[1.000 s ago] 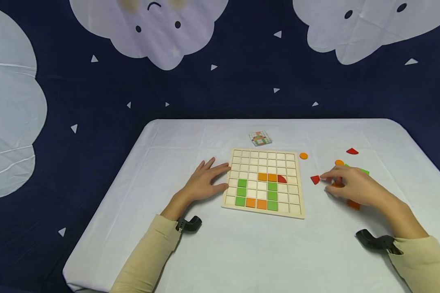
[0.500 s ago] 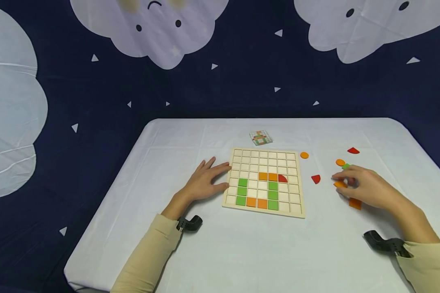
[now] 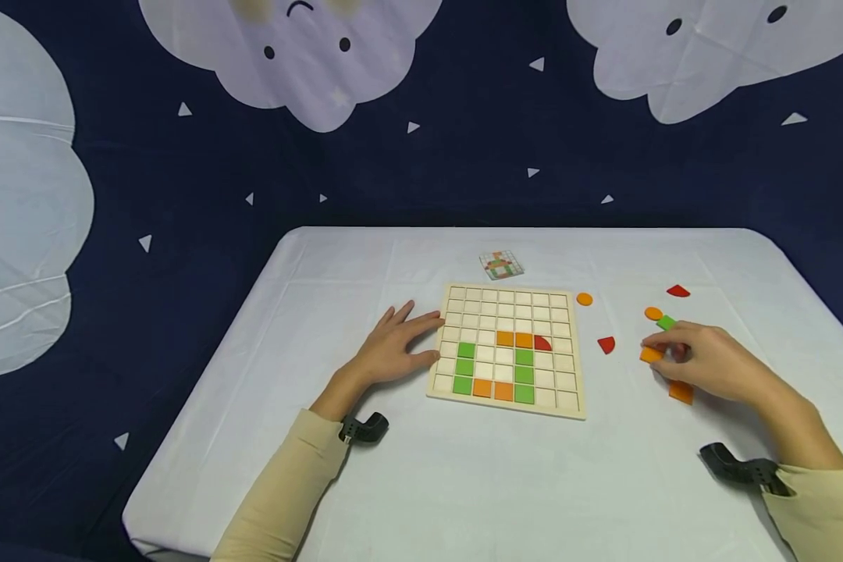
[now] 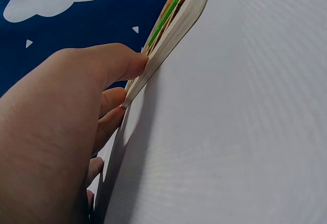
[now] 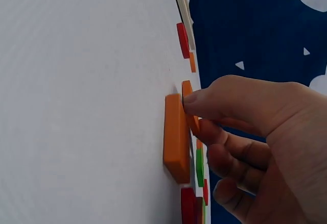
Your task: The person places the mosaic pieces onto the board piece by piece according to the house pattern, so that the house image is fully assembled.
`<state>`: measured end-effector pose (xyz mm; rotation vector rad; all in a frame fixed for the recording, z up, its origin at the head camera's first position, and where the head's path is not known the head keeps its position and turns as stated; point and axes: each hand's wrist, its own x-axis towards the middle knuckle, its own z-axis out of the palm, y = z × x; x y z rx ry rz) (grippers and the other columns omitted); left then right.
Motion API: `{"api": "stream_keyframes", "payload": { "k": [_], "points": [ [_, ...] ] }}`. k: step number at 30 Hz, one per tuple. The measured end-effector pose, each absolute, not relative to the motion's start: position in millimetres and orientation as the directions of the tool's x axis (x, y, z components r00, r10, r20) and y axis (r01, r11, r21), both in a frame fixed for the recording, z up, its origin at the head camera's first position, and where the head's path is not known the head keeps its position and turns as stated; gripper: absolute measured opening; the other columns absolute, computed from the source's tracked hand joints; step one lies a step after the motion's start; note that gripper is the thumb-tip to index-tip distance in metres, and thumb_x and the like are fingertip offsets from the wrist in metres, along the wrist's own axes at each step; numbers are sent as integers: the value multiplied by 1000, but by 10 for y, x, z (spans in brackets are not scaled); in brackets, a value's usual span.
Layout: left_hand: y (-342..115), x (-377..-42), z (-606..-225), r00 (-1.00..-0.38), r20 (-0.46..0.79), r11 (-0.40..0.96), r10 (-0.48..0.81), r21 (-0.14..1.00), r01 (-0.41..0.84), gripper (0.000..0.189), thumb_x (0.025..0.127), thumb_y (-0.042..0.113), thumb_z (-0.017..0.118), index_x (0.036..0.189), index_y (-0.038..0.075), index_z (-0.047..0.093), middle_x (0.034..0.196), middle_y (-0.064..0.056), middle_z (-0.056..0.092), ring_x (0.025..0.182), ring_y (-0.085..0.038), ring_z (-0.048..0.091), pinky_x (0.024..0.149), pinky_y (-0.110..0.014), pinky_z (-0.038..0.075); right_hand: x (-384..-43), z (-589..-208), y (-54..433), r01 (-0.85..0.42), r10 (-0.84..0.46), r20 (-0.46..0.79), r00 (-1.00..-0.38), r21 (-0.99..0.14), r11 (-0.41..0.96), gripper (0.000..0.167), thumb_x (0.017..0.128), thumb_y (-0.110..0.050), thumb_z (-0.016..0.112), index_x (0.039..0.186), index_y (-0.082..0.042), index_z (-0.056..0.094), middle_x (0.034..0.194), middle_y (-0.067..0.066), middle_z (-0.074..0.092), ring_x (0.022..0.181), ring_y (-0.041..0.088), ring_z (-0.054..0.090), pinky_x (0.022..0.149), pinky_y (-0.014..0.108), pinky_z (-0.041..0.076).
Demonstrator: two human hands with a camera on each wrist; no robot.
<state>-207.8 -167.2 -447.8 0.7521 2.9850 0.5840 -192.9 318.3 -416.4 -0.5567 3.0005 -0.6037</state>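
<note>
A pale wooden grid board point(image 3: 467, 308) lies on the white table, with green and orange square tiles and one red quarter-round tile point(image 3: 542, 343) set in it. My left hand point(image 3: 392, 351) rests at the board's left edge, fingers spread, thumb and fingertips touching the rim. To the right of the board, my right hand point(image 3: 713, 361) pinches an orange tile point(image 5: 186, 88) between thumb and forefinger, tilted up in the right wrist view. Just nearer than it, a thicker-looking orange piece point(image 5: 175, 137) lies on the cloth. Some pieces are hidden under the right hand.
Around the right hand lie a green piece point(image 3: 666, 322), an orange disc point(image 3: 653, 313) and a red piece point(image 3: 677, 291). Between board and hand is another red piece point(image 3: 606, 344); an orange disc point(image 3: 585, 299) sits by the board's corner. A patterned card point(image 3: 502, 264) lies behind the board.
My right hand has drawn back to the right, away from the red piece near the board, and now grips the orange tile. The left hand stays at the board.
</note>
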Motion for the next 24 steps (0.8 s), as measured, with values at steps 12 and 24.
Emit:
{"api": "stream_keyframes", "payload": {
  "k": [12, 24],
  "points": [
    [-1674, -2089, -4483, -882, 79, 812, 464, 360, 460, 60, 91, 54, 54, 145, 30, 45, 150, 17, 32, 145, -24, 11, 116, -44, 0, -1976, -4117, 3022, -352, -360, 55, -931, -390, 851, 32, 78, -20, 78, 108, -11, 72, 79, -2, 56, 72, 18, 47, 55, 26, 37],
    [-1684, -2084, -4477, -885, 71, 816, 459, 359, 452, 60, 91, 55, 53, 145, 31, 44, 150, 18, 32, 145, -23, 9, 116, -44, 0, -2123, -4077, 2683, -438, -442, 89, -893, -403, 804, 30, 78, -19, 77, 108, -18, 74, 87, -4, 59, 73, 15, 47, 57, 28, 36]
  ]
}}
